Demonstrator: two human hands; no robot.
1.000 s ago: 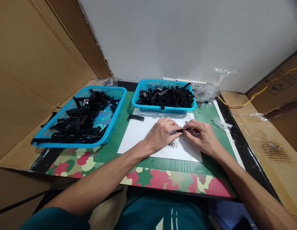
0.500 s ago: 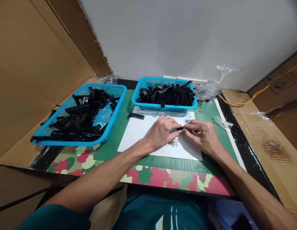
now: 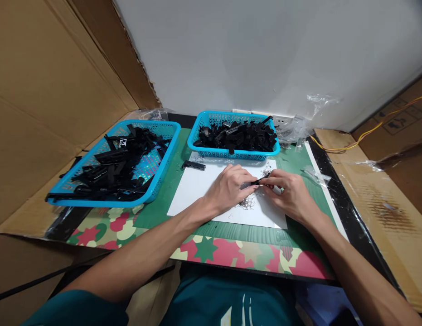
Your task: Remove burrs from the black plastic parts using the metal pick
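Over the white sheet (image 3: 193, 194), my left hand (image 3: 233, 185) is closed on a small black part (image 3: 255, 182), mostly hidden by the fingers. My right hand (image 3: 285, 188) meets it from the right, its thumb and forefinger pinched on a thin, light-coloured piece (image 3: 262, 184) that touches the black part. Beneath the hands, small dark curled bits (image 3: 246, 203) lie in a loose pile, and more bits (image 3: 266, 172) are behind the fingers. A black part (image 3: 193, 165) rests alone at the sheet's upper left corner.
A blue basket (image 3: 158, 181) of black parts stands at the left, and another blue basket (image 3: 234, 155) of black parts at the back. Clear plastic (image 3: 294, 129) and yellow wires (image 3: 360, 138) are at the right. Cardboard (image 3: 44, 104) borders the left side.
My right fingers have shifted slightly at the black part, and a little more dark material shows above them. My left hand is almost unmoved.
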